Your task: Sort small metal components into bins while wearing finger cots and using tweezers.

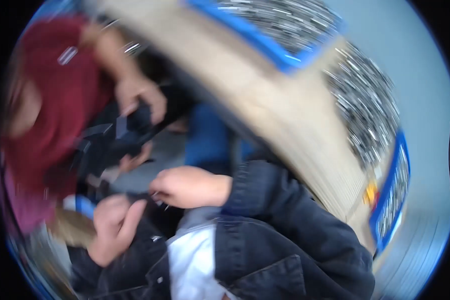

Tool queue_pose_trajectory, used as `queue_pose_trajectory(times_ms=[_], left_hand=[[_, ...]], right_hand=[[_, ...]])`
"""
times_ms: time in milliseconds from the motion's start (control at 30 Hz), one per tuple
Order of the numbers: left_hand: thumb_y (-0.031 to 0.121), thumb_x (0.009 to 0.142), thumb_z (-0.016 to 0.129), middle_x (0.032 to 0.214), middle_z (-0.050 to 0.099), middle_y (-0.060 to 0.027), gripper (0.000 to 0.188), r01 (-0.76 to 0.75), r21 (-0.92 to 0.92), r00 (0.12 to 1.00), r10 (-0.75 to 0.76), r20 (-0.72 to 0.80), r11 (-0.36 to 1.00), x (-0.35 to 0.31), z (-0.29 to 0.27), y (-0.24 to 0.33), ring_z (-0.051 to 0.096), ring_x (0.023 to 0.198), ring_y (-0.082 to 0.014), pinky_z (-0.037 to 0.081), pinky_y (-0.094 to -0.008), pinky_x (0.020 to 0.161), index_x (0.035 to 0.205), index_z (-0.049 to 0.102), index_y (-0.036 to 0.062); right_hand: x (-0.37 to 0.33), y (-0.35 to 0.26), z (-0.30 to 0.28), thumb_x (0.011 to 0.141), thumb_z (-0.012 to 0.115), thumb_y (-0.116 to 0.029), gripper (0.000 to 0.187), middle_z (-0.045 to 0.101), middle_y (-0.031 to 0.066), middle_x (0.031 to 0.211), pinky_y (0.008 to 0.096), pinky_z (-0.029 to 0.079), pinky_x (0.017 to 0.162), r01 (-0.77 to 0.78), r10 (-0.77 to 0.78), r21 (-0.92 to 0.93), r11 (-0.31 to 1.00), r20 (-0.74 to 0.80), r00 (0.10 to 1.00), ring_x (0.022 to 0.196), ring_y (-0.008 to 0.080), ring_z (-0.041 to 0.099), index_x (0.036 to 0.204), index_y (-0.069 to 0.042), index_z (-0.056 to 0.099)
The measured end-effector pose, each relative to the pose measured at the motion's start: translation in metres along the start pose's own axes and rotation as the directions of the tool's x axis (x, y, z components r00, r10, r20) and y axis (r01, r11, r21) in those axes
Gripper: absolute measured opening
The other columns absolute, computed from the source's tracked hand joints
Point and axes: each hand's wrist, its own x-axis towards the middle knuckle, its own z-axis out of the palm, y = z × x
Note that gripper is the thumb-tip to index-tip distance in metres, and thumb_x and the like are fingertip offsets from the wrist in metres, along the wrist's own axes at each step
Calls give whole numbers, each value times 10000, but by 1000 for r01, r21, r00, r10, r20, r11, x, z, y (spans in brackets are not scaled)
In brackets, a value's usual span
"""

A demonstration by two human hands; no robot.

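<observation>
The picture is smeared by motion. My right hand (187,187) reaches leftward in front of my body, its fingers curled and pinched at the tips. A small dark piece with a bright glint shows under those fingertips, too blurred to name. Close by on the left is my left hand (114,225), its fingers bent in and the thumb lying alongside them. Whatever it grips is hidden. The two hands are slightly apart, with dark cloth beneath and between them.
A co-worker in a maroon top (60,100) sits at the left, one hand (140,95) over a black item. On the tan table stand a blue tray (280,59) of shiny metal pieces, a loose metal heap (365,105), another blue tray (377,227) and a yellow-red object (370,194).
</observation>
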Motion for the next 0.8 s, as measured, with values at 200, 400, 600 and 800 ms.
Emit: queue_pose_trajectory(times_ms=[200,400,600,800], left_hand=[[102,951,539,556,416,-4,389,189,-311,919,-56,389,931,180,27,-49,319,498,-131,278,-281,482,579,450,30],[169,994,485,521,423,-13,448,335,-473,771,52,635,815,100,111,9,301,465,-110,269,-264,465,557,442,77],[165,989,478,534,407,-6,450,405,-521,687,126,715,751,102,138,40,299,476,-97,261,-258,460,548,419,97],[149,986,480,511,338,4,457,-38,-630,639,504,582,776,106,156,93,301,495,-101,256,-262,467,547,358,120]], right_hand=[[-76,33,-15,811,565,-148,158,694,100,780,390,494,662,-177,245,173,969,-578,778,689,319,613,807,-61,697],[-230,42,44,844,581,-171,180,699,74,822,342,491,707,-288,517,449,846,-821,240,711,260,613,903,-51,701],[-330,14,146,893,586,-136,215,720,87,936,278,515,779,-170,652,674,719,-738,-171,818,199,660,1007,0,707],[-348,46,180,874,570,-113,213,690,92,798,260,503,676,121,743,836,536,-398,-539,709,184,638,954,38,697]])
